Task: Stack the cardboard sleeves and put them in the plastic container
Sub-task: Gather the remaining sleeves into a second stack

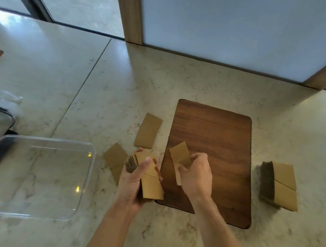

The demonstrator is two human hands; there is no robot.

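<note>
Head: left hand (133, 181) grips flat brown cardboard sleeves (150, 178).

Matt cardboard sleeves (153, 180), clear plastic container (89, 178)

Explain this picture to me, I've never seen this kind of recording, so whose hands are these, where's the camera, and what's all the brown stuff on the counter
There is no machine here. One camera sits on a person's head and looks down, so the two bare arms coming up from the bottom edge are that person's own.

The left hand grips a stack of cardboard sleeves. The right hand pinches a single sleeve above a dark wooden board.

All of it rests on a pale stone counter. Two loose sleeves lie flat there, one beside the board and one partly behind the left hand. A second stack sits to the right of the board. The clear plastic container on the left appears to hold no sleeves yet.
</note>
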